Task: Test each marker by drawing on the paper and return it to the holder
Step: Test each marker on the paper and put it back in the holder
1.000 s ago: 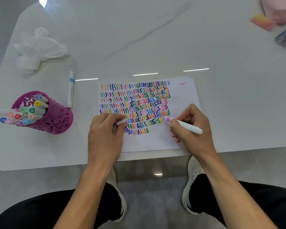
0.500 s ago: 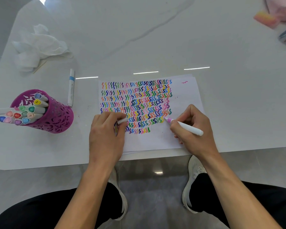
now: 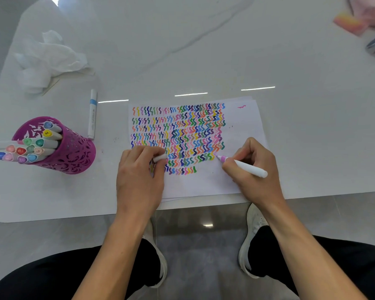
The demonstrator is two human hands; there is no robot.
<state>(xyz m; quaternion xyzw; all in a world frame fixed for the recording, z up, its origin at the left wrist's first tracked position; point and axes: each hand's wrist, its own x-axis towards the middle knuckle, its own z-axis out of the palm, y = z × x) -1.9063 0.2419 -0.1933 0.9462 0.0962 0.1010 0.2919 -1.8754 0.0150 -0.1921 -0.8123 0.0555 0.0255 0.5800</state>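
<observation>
A white sheet of paper (image 3: 243, 126) covered with rows of coloured squiggles lies near the table's front edge. My right hand (image 3: 253, 167) grips a white marker (image 3: 245, 166) with a pink tip, and the tip touches the paper at the right end of a squiggle row. My left hand (image 3: 139, 176) rests on the paper's left part, fingers curled around the marker's white cap (image 3: 160, 158). A purple cut-out holder (image 3: 74, 152) leans at the left, holding several capped markers (image 3: 28, 148). One white marker with a blue band (image 3: 92, 114) lies on the table beside the holder.
Crumpled white tissue (image 3: 48, 59) lies at the back left. A pink block (image 3: 347, 23) and blurred items sit at the far right corner. The white table's front edge (image 3: 74, 215) runs just under my wrists, with my knees and white shoes below.
The pink tip has stayed at the right end of the lower rows, shifting only slightly. My left hand keeps its place on the paper with the cap.
</observation>
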